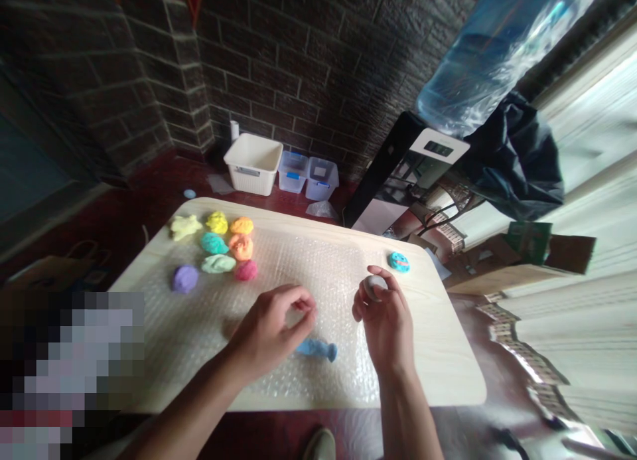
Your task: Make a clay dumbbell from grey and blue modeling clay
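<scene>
Two bare hands work apart above a pale wooden board (pixel 448 360) covered with bubble wrap (pixel 308 267). The right hand (pixel 385 324) curls around a pale grey ball of modelling clay (pixel 374 287), gripping it with the thumb and fingertips. The left hand (pixel 269 330) hovers near the middle of the board, its thumb and fingers drawn into a pinch (whether anything sits inside, the view does not show). Just below and between the hands, a blue elongated clay piece (pixel 317 350) lies on the bubble wrap, touched by neither hand. A round blue clay patty (pixel 399 261) rests beyond the right hand, near the far edge of the board.

Toward the left of the board sit a yellow star-shaped lump (pixel 186 227), a yellow lump (pixel 217 222), two orange lumps (pixel 241 237), a teal lump (pixel 214 243), a mint-green lump (pixel 218 263), a pink lump (pixel 245 270) and a purple lump (pixel 185 278). Beyond the board, a small blue lump (pixel 189 194) lies on the dark red floor (pixel 149 181). A white basket (pixel 253 163) and two clear plastic bins (pixel 307 175) stand against a brick wall (pixel 298 48).
</scene>
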The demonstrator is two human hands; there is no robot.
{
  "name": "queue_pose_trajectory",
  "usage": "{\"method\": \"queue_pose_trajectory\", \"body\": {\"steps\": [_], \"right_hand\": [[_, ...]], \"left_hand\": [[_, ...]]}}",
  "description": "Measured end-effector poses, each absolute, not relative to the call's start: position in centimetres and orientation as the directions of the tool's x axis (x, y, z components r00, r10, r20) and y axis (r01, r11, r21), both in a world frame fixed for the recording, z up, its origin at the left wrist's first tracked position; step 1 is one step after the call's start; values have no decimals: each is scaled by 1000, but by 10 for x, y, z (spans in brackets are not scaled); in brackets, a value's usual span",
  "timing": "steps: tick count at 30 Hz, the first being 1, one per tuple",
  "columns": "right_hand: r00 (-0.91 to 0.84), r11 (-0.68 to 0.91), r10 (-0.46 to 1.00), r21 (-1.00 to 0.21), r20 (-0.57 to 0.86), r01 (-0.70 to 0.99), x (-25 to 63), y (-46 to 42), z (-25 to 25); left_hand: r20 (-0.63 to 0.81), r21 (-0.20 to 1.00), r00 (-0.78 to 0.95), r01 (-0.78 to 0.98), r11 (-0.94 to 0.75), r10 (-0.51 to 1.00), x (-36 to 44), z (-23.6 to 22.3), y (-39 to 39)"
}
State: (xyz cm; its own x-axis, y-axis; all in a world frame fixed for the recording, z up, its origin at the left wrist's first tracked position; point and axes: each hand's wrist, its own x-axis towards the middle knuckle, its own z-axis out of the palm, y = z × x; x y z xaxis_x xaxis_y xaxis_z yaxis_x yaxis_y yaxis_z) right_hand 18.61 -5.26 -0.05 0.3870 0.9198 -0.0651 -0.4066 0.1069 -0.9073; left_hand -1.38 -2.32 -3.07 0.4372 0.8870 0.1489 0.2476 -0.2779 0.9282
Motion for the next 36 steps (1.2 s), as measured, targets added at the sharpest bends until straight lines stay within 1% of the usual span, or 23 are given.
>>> {"method": "queue_pose_trajectory", "body": {"steps": [1,3,6,9,15,18,21,23,31,36], "right_hand": [[420,117,906,-915,-62,-387,187,-51,-1],[455,132,890,-936,-33,-327,189,-49,-4],[455,144,890,-958,15,-250,190,-48,-9],[449,129,893,-961,6,-244,191,-47,-12],[396,85,917,-942,-53,-323,194,-48,-10],[376,79,925,-946,-47,-313,195,-49,-12],[390,96,921,-960,-14,-261,194,-51,-13],[395,114,919,-960,5,-254,193,-51,-11],[314,135,948,-952,43,-276,188,-53,2],[259,122,965,-943,39,-310,189,-53,4]], "left_hand": [[188,869,493,319,-378,849,-13,-32,-26],[222,727,592,428,-536,774,-9,-33,-32],[193,569,694,496,-655,693,-1,-35,-40],[162,488,738,517,-703,655,5,-41,-44],[142,419,749,546,-725,647,6,-56,-51],[129,437,737,559,-705,664,6,-50,-49],[131,510,688,570,-644,714,5,-40,-44],[159,567,648,558,-606,745,4,-36,-40],[258,748,541,413,-520,800,2,-31,-36],[228,838,512,330,-435,828,2,-22,-35]]}}
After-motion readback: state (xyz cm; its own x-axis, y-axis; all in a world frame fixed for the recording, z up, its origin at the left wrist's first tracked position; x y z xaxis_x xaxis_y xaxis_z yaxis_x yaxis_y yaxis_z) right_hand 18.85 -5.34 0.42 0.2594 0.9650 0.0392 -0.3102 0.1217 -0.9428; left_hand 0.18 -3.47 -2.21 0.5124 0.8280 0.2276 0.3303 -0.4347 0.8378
